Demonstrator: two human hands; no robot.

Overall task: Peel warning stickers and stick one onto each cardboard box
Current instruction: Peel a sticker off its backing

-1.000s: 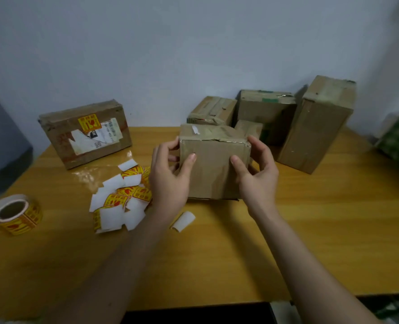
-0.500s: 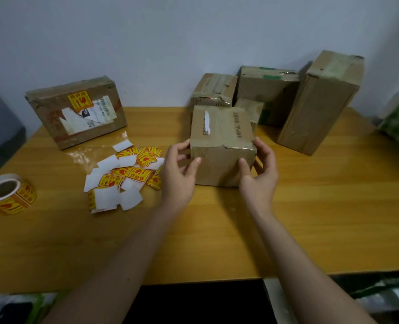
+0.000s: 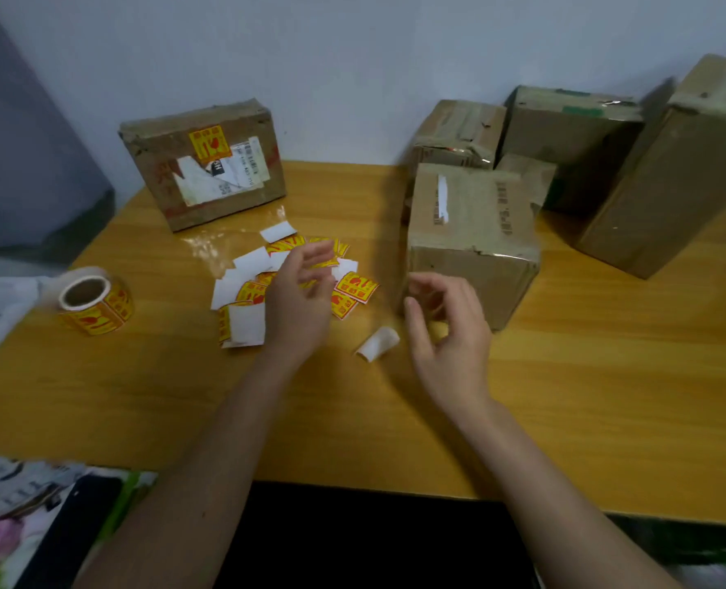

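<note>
A plain cardboard box stands on the wooden table, its top bearing a torn white strip and no warning sticker. My right hand hovers just in front of its near face, fingers apart, holding nothing. My left hand is over the pile of cut yellow-and-red warning stickers, fingers spread and blurred; nothing is seen in it. A box at the back left leans on the wall and carries a yellow sticker. A sticker roll lies at the left.
Several unlabelled boxes are grouped at the back right, among them a tall one and two by the wall. A curled white backing paper lies between my hands. Papers and a dark object sit below the table's near left edge.
Both hands set the box down and let go of it. My left hand moved left over the sticker pile; my right hand drew back from the box. The view swung left.
</note>
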